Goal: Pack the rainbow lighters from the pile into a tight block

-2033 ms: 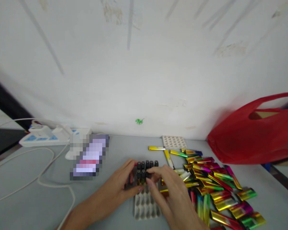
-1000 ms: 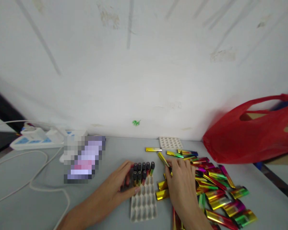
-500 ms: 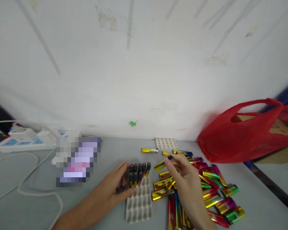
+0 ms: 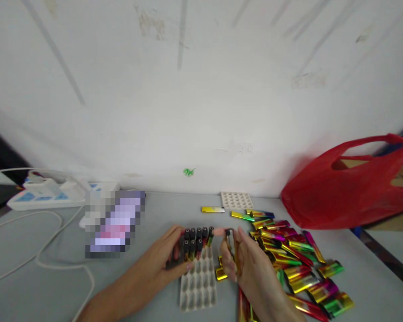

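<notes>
A white tray (image 4: 198, 290) with rows of pockets lies in front of me. Several lighters (image 4: 192, 239) with black tops stand upright in its far rows, while the near pockets hold nothing. My left hand (image 4: 169, 255) is closed on the tray's left side, thumb on its surface and fingers beside the standing lighters. Just right of the tray, my right hand (image 4: 245, 261) pinches a lighter (image 4: 230, 239), held upright with its top showing; most of its body is hidden by the fingers. A pile of shiny coloured lighters (image 4: 302, 281) spreads beneath and right of that hand.
A second white tray (image 4: 237, 200) lies by the wall, near a yellow lighter (image 4: 212, 209). A red plastic bag (image 4: 336, 192) stands at the right. On the left are a blurred-out phone (image 4: 117, 223), a power strip (image 4: 23, 201) and a white cable (image 4: 63, 267).
My right hand has moved left and down from the pile towards the tray, turning the lighter from slanted to upright. My left hand keeps its place on the tray. The view has shifted slightly.
</notes>
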Demonstrator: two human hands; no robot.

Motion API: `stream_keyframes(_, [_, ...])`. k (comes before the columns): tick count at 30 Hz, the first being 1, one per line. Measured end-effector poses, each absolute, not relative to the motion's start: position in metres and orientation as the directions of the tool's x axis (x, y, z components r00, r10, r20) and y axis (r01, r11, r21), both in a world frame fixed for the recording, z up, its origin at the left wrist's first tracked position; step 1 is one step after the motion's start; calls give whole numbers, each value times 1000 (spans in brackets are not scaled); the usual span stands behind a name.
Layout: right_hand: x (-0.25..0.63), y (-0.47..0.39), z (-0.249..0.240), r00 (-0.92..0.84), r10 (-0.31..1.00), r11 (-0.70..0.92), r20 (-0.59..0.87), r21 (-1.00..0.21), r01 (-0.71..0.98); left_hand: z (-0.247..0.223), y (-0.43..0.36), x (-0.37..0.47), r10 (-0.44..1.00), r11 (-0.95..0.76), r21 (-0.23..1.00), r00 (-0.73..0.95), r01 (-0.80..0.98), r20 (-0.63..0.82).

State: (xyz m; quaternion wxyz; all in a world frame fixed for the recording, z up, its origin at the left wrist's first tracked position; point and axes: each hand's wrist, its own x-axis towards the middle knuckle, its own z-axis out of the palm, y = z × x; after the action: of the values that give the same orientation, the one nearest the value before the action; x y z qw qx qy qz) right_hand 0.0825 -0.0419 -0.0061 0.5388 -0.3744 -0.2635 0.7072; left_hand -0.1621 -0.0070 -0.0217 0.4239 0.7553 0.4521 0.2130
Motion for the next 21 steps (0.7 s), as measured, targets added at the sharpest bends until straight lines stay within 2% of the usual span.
stream_keyframes(6, [74,-43,-11,-46,985,-163,-165,-820,-548,-19,-8,-162,860,-224,839,505,496,-69])
stream_keyframes(9, [76,-46,-9,-77,979,-200,-188,-829,-523,-19,-8,-162,863,-232,829,501,509,-67])
stream_keyframes(13, [80,-45,-13,-153,950,-312,-274,-767,-561,-18,-7,-161,863,-229,829,500,510,-69])
stream_keyframes(21, [77,-42,-10,-300,935,-334,-189,-755,-564,-21,-7,-163,868,-245,827,494,506,-45])
